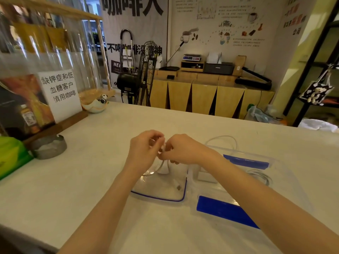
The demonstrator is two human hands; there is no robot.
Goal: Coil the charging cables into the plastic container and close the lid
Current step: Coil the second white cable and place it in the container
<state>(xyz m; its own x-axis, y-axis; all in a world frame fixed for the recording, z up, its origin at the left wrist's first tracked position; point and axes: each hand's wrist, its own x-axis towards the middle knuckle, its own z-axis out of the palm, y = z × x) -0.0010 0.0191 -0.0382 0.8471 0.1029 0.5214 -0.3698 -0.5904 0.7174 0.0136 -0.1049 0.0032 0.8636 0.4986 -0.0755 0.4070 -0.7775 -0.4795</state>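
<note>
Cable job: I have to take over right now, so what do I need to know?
Left hand and right hand: together above the table, both pinching a white cable that hangs between them, mid-coil.
Clear container: open, to the right, with another cable inside.
Lid: flat under the hands, off.
Left: finish the coil, put it in, close the lid.

Two hands are seen, the left hand [145, 149] and the right hand [180, 149], both pinched on one white cable [163, 166]. Right of the grip, a second white cable [227, 139] is counted, and one clear container [286, 173] with two blue clips [245, 162]. Below the grip, one clear lid [159, 191] is seen. Far left of it, one ashtray [48, 146] is counted.
</note>
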